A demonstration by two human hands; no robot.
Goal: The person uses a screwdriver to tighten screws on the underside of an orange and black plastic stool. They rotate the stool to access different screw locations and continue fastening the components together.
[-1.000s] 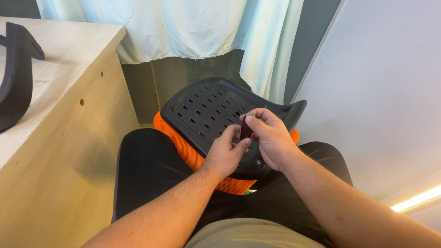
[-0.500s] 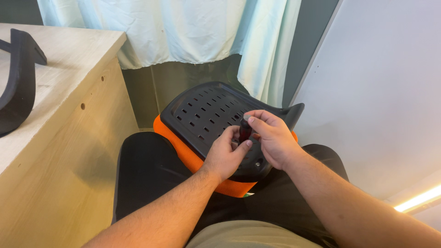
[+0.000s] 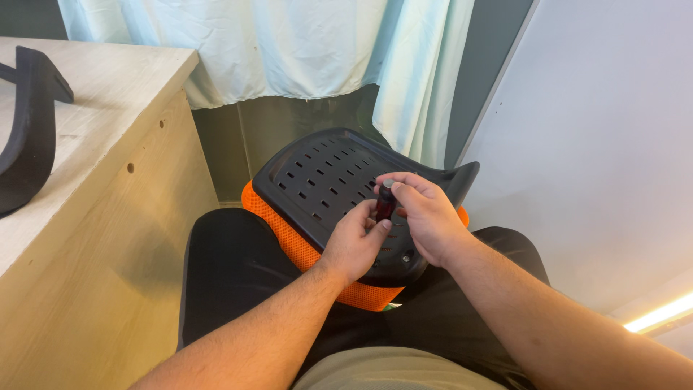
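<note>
1. Two hands are gripping a small dark-red tool handle [image 3: 385, 203] upright on the black slotted seat plate [image 3: 325, 180] w/ orange cushion [image 3: 289, 242], lying on the lap.
2. Right hand [image 3: 426, 217] is closing fingers round the handle top; left hand [image 3: 357, 242] is pinching it lower.
3. Vs. earlier: the red handle is showing more now; hands are staying at the same spot.

Head view, steeply down, close.

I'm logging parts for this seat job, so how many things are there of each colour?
Black: 2, the perforated seat shell and the curved part on the wooden table
Orange: 1, the seat cushion
Dark red: 1, the small tool
Total: 4
</note>
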